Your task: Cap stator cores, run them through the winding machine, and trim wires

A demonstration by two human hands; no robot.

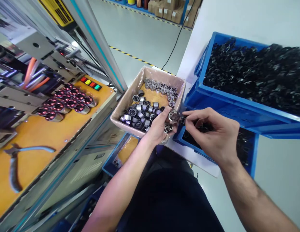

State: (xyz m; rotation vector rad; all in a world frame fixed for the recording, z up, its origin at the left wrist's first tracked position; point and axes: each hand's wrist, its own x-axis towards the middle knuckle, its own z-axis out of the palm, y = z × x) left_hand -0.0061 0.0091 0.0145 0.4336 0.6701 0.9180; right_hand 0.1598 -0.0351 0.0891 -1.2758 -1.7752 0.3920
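Note:
My left hand [160, 126] is closed around two ring-shaped metal stator cores, an upper one [174, 115] and a lower one [168, 128], above the right rim of a lined box [148, 71]. My right hand [213, 132] is just to the right, thumb and index finger pinched on a small black piece [183, 119] beside the upper core. That piece is mostly hidden, and its kind is unclear. In the box, a loose heap of stator cores [137, 114] lies in front, while others [162, 88] stand in rows at the back and right.
A large blue bin [239, 104] full of black plastic parts [256, 71] stands at right, above a lower blue bin [255, 154]. On the orange machine bench [43, 167] are copper-wound stators [67, 101] and cutting pliers [15, 161]. A blue tray [108, 166] is below the box.

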